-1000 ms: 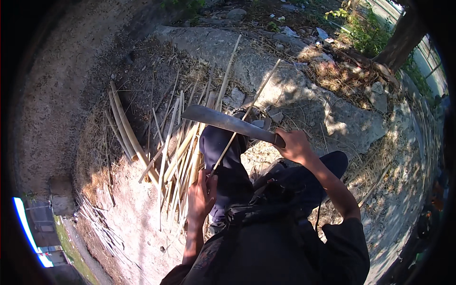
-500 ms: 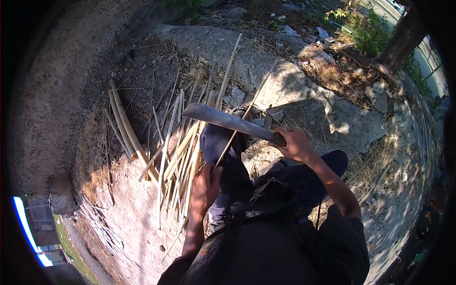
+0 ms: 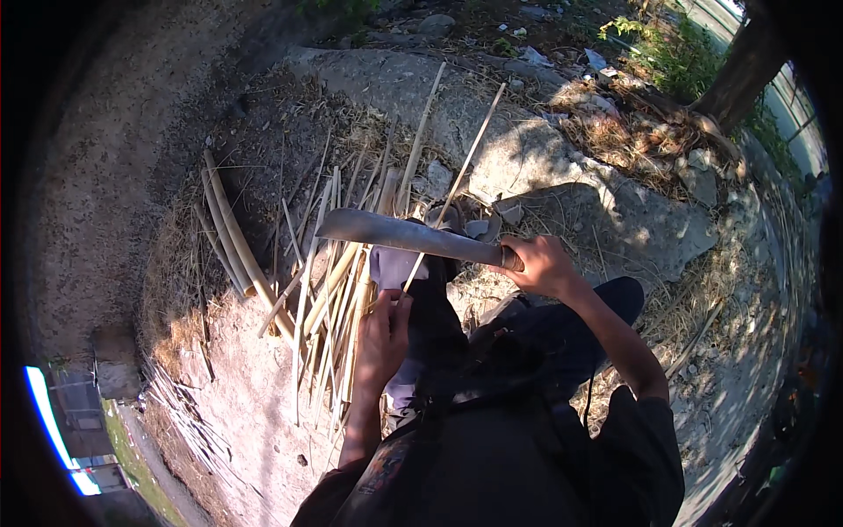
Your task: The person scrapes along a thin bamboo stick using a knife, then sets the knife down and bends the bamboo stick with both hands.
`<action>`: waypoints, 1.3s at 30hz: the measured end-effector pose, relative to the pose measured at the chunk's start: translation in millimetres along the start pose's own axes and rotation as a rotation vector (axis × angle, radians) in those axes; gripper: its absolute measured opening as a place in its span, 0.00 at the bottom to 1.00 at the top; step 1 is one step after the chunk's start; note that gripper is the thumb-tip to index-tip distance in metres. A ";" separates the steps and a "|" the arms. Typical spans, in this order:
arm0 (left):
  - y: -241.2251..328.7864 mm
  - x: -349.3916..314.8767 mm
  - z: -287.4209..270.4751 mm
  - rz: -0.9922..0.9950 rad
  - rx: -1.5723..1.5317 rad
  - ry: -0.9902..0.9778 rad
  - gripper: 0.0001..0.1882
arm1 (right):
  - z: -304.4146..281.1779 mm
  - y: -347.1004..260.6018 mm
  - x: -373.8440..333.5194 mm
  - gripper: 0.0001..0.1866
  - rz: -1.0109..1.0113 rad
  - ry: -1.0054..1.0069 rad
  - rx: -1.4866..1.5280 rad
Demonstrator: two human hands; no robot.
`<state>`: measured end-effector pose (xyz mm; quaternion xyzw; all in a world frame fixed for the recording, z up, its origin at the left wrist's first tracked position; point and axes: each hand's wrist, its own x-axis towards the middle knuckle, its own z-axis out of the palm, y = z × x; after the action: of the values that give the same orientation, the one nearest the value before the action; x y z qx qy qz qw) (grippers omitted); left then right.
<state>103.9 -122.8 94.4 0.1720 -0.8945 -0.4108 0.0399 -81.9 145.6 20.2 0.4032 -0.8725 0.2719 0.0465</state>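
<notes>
My right hand [image 3: 546, 266] is closed around the dark handle of a machete [image 3: 408, 235], whose broad grey blade reaches left across my raised knee. My left hand [image 3: 383, 334] pinches the near end of a thin bamboo strip [image 3: 468, 167]. This strip slants up and away to the right, and the blade crosses it just beyond my left fingertips. Whether the edge touches the strip, I cannot tell. Below the blade, a greyish patch of cloth [image 3: 397, 266] shows on my dark trouser knee. Split bamboo strips [image 3: 334, 299] lie in a loose pile beside my left hand.
Thicker bamboo pieces [image 3: 233, 224] lie left of the pile. A large rock slab [image 3: 615, 215] stretches across the far side, with dry grass and litter [image 3: 615, 123] on it. A tree trunk [image 3: 745, 75] rises at the far right. More thin sticks [image 3: 189, 417] lie at the lower left.
The machete has shifted left and slightly down, its blade now more level. The strip in my left hand stands a little steeper, its far end moved up. Both hands keep their hold.
</notes>
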 end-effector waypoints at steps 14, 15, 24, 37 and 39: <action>4.3 8.1 22.0 0.052 -0.240 -0.023 0.10 | -21.0 -20.1 5.6 0.24 -0.027 -0.123 0.028; 5.7 9.4 23.5 0.065 -0.265 -0.033 0.11 | -21.6 -21.6 6.7 0.22 -0.020 -0.163 0.089; 21.4 14.8 20.7 0.072 -0.319 -0.123 0.17 | -21.5 -28.7 7.1 0.17 0.014 -0.177 0.159; 24.8 18.8 32.3 0.092 -0.267 -0.106 0.13 | -22.7 -18.0 -3.9 0.22 0.061 -0.157 0.043; 25.4 15.4 32.7 0.088 -0.218 -0.102 0.12 | -22.1 -14.3 -5.9 0.23 0.061 -0.160 0.009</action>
<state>75.6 -89.2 90.8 0.1062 -0.8522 -0.5114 0.0309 -70.6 153.4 43.3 0.3970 -0.8841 0.2441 -0.0337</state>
